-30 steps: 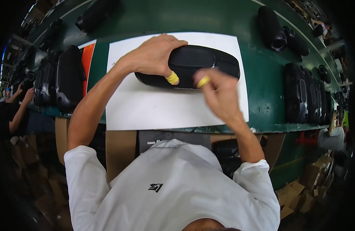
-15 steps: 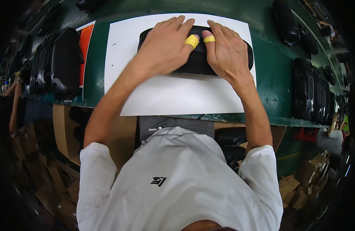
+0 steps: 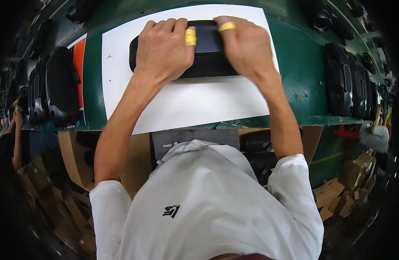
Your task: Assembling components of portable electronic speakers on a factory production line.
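Note:
A long black casing (image 3: 208, 65) with rounded ends, looking like a portable speaker, lies on a white sheet (image 3: 203, 102) in front of me. My left hand (image 3: 164, 50) grips its left part, fingers curled over the far edge and the thumb, wrapped in yellow tape (image 3: 190, 37), lying on top. Around the right part my right hand (image 3: 248, 50) is closed in the same way, its thumb also banded with yellow tape (image 3: 227, 26). Between the hands a smooth dark panel (image 3: 208, 40) shows on the casing. Both sets of fingertips are hidden behind the far edge.
The green worktable (image 3: 297, 86) carries rows of similar black casings at left (image 3: 63, 86) and right (image 3: 338, 80). An orange-red sheet (image 3: 78, 65) lies beside the left row. Below the table are an open cardboard box (image 3: 74, 160) and flattened cartons (image 3: 331, 195). Other people are at both sides.
Both hands have gone from flatter, stretched fingers to a grip curled over the casing's far edge. The thumbs are farther apart. The whole view has shifted and tilted slightly.

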Demonstrator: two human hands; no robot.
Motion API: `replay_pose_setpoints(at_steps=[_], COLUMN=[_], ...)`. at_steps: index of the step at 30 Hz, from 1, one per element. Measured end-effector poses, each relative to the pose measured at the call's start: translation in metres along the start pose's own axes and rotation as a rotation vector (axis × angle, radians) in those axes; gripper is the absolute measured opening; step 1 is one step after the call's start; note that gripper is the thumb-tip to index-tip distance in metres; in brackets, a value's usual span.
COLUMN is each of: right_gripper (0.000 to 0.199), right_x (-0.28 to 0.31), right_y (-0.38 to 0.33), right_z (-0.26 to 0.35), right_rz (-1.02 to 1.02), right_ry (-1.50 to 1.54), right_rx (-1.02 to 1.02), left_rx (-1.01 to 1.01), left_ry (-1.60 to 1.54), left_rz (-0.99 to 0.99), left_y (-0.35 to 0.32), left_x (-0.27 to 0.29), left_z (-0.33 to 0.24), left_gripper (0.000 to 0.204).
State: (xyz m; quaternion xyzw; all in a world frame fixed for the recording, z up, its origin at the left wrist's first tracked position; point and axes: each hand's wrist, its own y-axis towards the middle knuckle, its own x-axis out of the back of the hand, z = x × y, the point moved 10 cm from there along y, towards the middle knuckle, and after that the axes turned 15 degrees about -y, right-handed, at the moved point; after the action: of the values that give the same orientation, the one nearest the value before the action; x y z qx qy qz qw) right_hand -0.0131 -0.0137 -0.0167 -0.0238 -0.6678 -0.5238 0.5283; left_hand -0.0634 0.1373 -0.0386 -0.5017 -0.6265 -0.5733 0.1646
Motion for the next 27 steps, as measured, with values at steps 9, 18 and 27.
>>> replay_pose_setpoints(at_steps=[9,18,27], right_gripper=[0.060,0.052,0.062], right_x=[-0.025,-0.025,-0.031], right_y=[-0.005,-0.014,-0.009], right_z=[-0.047,-0.062,-0.055], right_rz=[0.401,0.414,0.447], right_ry=[-0.057,-0.014,-0.058], right_rx=[-0.273,-0.378,-0.385], left_rx=[-0.020,0.285,0.307], left_ry=[0.044,-0.282,-0.167], left_rz=[0.005,0.103,0.155], left_y=[-0.007,-0.009,-0.003], left_x=[0.007,0.036,-0.001], left_z=[-0.008,0.079,0.082], left_gripper=[0.029,0.042,0.044])
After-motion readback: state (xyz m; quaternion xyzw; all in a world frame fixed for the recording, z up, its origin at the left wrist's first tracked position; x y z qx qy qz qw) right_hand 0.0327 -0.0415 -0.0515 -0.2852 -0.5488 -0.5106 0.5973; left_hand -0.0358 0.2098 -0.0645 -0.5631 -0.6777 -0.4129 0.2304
